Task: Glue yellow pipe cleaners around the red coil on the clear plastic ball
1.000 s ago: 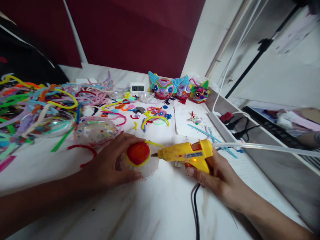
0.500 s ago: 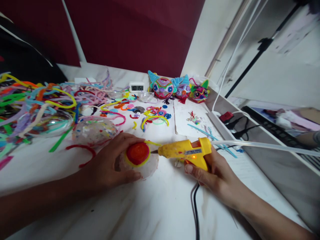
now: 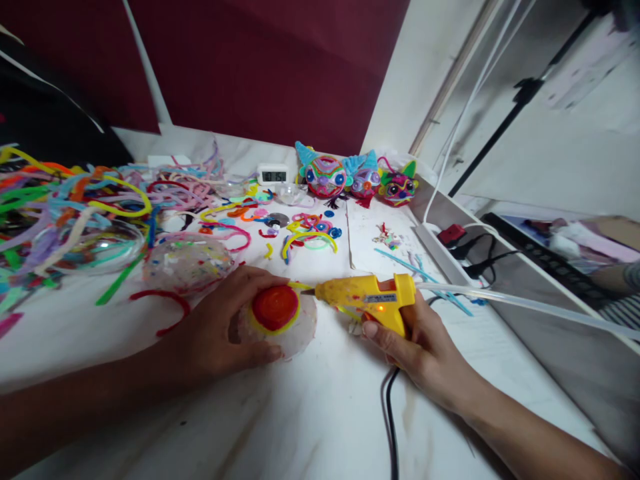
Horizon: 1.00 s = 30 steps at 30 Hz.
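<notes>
My left hand (image 3: pixel 220 327) is wrapped round a clear plastic dome (image 3: pixel 293 330) lying on the white table (image 3: pixel 310 413). The dome carries a red coiled disc ringed with yellow pipe cleaner (image 3: pixel 275 308). My right hand (image 3: pixel 420 343) grips a yellow hot glue gun (image 3: pixel 367 298), its light glowing orange. The nozzle points left and almost touches the yellow pipe cleaner at the dome's upper right edge. A clear glue stick (image 3: pixel 525 305) sticks out behind the gun to the right.
A heap of coloured pipe cleaners (image 3: pixel 70 213) fills the left side, with clear domes (image 3: pixel 187 262) beside it. Loose pieces (image 3: pixel 305 233), a small clock (image 3: pixel 273 175) and three finished colourful faces (image 3: pixel 363 179) lie at the back. A power strip (image 3: pixel 450 257) runs along the right; a black cord (image 3: pixel 393 420) trails toward me.
My right hand has lifted the glue gun slightly up and left, bringing the nozzle from the dome's right side to the yellow strand at its top right. The left hand stays put.
</notes>
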Motion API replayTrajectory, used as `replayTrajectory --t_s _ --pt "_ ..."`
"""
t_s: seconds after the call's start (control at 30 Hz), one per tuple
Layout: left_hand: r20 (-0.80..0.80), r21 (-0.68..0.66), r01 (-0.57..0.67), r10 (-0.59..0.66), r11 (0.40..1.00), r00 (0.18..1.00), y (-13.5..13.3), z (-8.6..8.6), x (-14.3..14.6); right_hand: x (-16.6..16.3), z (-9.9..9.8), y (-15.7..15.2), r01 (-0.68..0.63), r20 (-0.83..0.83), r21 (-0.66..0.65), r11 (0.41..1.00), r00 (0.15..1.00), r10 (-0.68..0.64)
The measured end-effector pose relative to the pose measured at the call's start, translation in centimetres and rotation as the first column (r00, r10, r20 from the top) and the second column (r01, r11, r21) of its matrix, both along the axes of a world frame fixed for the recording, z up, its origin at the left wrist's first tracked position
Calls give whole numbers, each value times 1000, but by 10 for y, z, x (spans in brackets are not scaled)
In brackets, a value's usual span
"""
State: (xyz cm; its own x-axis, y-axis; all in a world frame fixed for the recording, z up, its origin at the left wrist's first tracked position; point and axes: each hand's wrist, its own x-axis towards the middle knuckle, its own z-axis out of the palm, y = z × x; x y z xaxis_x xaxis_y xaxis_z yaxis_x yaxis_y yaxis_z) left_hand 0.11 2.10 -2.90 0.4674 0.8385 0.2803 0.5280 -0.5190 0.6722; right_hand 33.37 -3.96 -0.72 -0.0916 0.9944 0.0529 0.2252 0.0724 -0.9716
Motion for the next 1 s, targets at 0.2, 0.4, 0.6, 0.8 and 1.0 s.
replayTrajectory --t_s 0.2,0.4,0.6,0.8,1.0 --pt "12 -2 6 -6 1000 1000 0 0 0 2 -2 0 -10 28 14 1000 1000 10" --pt "8 7 21 -21 1000 1000 0 0 -1 6 2 -6 -52 29 -18 998 998 53" --pt "-9 3 3 -3 1000 1000 1 0 -2 4 21 -10 -91 95 -41 995 991 95" --pt "15 18 10 -10 1000 1000 -1 -1 -1 3 33 -12 -114 144 -50 992 982 120" --pt "19 36 30 -31 999 999 -2 -4 -2 2 35 -13 -163 173 -30 986 971 166"
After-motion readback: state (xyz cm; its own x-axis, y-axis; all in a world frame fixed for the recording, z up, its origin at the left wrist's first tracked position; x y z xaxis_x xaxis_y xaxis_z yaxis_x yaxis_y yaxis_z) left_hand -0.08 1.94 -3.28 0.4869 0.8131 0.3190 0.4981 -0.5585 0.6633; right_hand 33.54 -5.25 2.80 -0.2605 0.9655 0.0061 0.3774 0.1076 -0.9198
